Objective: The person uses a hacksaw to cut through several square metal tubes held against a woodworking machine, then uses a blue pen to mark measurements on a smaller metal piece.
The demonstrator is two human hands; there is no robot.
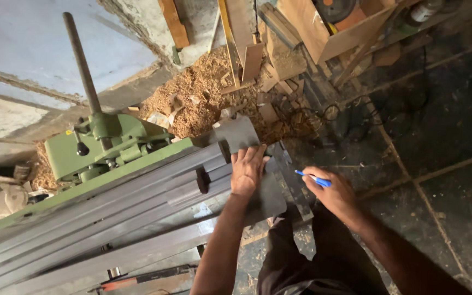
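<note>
Head: left hand (pixel 247 170) flat on grey boards (pixel 137 191); right hand (pixel 331 194) holds blue pen (pixel 313 178).

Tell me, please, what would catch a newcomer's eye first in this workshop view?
Most striking is the green machine at left, a long dark lever rising from it, with grey metal bars running along its front. At centre the left hand lies flat on the ends of those bars, while the right hand beside it holds a blue pen. Behind, a heap of sawdust and wood offcuts fills the floor by the wall.
</note>
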